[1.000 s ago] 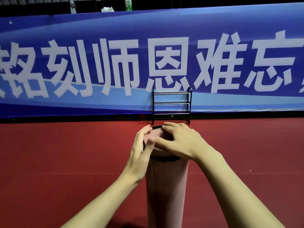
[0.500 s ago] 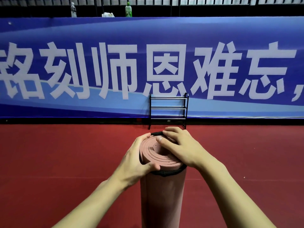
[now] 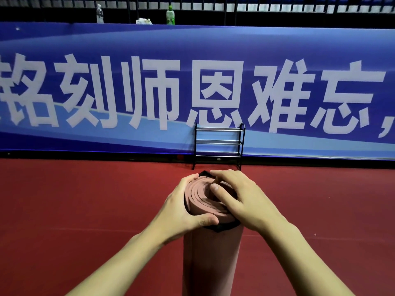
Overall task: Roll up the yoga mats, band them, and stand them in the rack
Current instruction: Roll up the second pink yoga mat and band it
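We find left hand (image 3: 181,208) and right hand (image 3: 241,197) fingers gripping the rolled mat (image 3: 211,263) at its top; the black band (image 3: 223,227) at the rim may slip off, uncoiling it

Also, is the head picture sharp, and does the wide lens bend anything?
Head view: the left hand, right hand and rolled mat are sharp; the banner has long edges that bow slightly; light is even, no glare on the red floor; the stands above are dim.
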Motion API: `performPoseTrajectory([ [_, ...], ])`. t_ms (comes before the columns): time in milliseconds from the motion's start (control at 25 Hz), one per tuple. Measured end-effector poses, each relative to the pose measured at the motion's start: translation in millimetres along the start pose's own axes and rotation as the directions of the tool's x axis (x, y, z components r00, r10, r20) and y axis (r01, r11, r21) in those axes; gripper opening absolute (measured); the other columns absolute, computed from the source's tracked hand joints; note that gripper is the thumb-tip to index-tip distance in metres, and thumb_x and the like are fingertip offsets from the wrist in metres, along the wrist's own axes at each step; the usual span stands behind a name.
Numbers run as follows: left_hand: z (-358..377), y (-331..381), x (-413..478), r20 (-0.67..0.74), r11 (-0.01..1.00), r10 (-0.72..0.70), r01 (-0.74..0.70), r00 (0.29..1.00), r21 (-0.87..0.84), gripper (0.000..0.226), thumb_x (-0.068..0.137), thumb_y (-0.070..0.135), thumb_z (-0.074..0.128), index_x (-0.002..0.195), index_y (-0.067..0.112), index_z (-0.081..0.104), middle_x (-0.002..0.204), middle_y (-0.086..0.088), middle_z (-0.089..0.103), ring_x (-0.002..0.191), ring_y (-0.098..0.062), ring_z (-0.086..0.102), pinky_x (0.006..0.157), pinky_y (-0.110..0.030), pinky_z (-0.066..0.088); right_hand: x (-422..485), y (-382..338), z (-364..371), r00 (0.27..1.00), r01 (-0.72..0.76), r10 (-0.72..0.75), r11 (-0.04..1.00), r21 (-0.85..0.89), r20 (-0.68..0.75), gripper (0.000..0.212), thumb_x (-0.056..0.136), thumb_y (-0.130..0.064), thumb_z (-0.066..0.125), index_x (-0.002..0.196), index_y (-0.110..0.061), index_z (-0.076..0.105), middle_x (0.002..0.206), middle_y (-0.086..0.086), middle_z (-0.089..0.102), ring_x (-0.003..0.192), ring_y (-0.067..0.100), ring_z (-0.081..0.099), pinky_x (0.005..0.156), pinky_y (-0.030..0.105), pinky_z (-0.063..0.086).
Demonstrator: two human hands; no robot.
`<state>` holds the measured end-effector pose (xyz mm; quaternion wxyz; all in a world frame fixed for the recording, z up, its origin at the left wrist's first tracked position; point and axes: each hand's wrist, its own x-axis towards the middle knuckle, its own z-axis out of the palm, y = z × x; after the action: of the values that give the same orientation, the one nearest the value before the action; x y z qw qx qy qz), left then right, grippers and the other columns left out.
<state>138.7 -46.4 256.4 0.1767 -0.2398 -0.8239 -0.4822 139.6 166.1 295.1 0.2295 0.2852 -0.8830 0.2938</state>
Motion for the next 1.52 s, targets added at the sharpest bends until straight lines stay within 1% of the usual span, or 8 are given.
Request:
performPoseTrajectory([
  [360,2.0,3.3,-1.0,-0.021,1.000,0.021,-0.021,1.000,-0.015,0.105,0.049,0.066,0.088,0.140,0.044,0.042,0.137,0.022,0.058,0.128,0.004,0.053,0.104,-0.019,0.043,3.6,-1.0,-4.3,0.991,-0.076,0.075,0.997,-0.003,0.107,0.062,0.090,-0.074,0.030,0.148,-0.050,0.035,0.136,-0.025,0.057,0.132,-0.005,0.044,0.110,0.038,0.041],
  [520,3.1,1.8,-1.6,-0.046,0.999,0.033,-0.033,0.998,-0.006,0.107,0.049,0.067,0.088,0.142,0.038,0.044,0.138,0.020,0.058,0.129,0.002,0.053,0.107,-0.026,0.045,9.1,1.0,-2.3,0.971,-0.165,0.176,0.983,-0.077,0.163,0.085,0.081,-0.087,0.023,0.157,-0.049,0.015,0.162,-0.014,0.035,0.156,0.008,0.010,0.122,0.050,0.026],
  [840,7.5,3.8,7.9,0.030,1.000,0.008,-0.008,1.000,0.000,0.120,0.041,0.081,0.085,0.145,0.039,0.042,0.142,0.016,0.056,0.132,-0.004,0.053,0.112,-0.043,0.044,12.8,22.0,-12.7,0.927,-0.375,0.366,0.904,0.206,0.083,0.100,0.074,-0.084,0.061,0.156,-0.038,0.030,0.141,-0.006,0.061,0.131,0.014,0.054,0.107,0.029,0.038],
  [1040,9.6,2.5,9.8,0.038,1.000,0.008,-0.007,0.999,-0.026,0.125,0.039,0.083,0.084,0.146,0.035,0.043,0.141,0.015,0.059,0.132,-0.004,0.053,0.113,-0.043,0.043,13.9,29.4,-18.0,0.846,-0.533,0.448,0.683,0.499,0.290,0.077,0.075,-0.086,0.058,0.125,-0.027,0.066,0.125,-0.009,0.071,0.116,0.007,0.066,0.111,0.037,0.042],
  [1160,11.1,1.5,9.7,0.021,1.000,0.013,-0.013,1.000,-0.027,0.127,0.037,0.086,0.082,0.146,0.031,0.046,0.140,0.014,0.060,0.132,-0.003,0.054,0.113,-0.042,0.043,11.6,30.6,-14.0,0.807,-0.565,0.491,0.479,0.672,0.329,0.067,0.083,-0.074,0.058,0.121,-0.020,0.066,0.119,-0.006,0.074,0.112,0.011,0.070,0.110,0.037,0.044],
  [1280,9.4,-2.0,9.7,-0.021,0.996,-0.006,0.004,1.000,-0.087,0.121,0.040,0.085,0.082,0.142,0.027,0.051,0.138,0.009,0.063,0.131,-0.006,0.056,0.113,-0.044,0.043,11.1,37.6,4.1,0.849,-0.420,0.528,0.685,0.595,-0.009,0.044,0.093,-0.061,0.060,0.109,-0.023,0.073,0.109,-0.013,0.075,0.110,0.010,0.068,0.104,0.035,0.047],
  [1440,10.5,0.8,5.1,-0.015,0.997,0.012,-0.013,1.000,-0.079,0.111,0.048,0.085,0.079,0.139,0.027,0.055,0.136,0.007,0.064,0.131,-0.011,0.057,0.111,-0.047,0.044,10.7,45.6,9.0,0.746,-0.526,0.621,0.327,0.785,0.240,0.081,0.091,-0.078,0.042,0.123,-0.008,0.066,0.115,0.009,0.075,0.108,0.023,0.071,0.107,0.045,0.048],
  [1520,13.0,1.8,3.4,0.003,0.997,0.011,-0.011,1.000,-0.072,0.108,0.049,0.087,0.076,0.138,0.030,0.056,0.133,0.006,0.065,0.130,-0.015,0.058,0.109,-0.048,0.045,9.8,48.5,7.0,0.728,-0.607,0.566,0.270,0.748,0.386,0.092,0.092,-0.081,0.034,0.126,-0.001,0.066,0.116,0.018,0.074,0.109,0.031,0.071,0.107,0.046,0.048],
])
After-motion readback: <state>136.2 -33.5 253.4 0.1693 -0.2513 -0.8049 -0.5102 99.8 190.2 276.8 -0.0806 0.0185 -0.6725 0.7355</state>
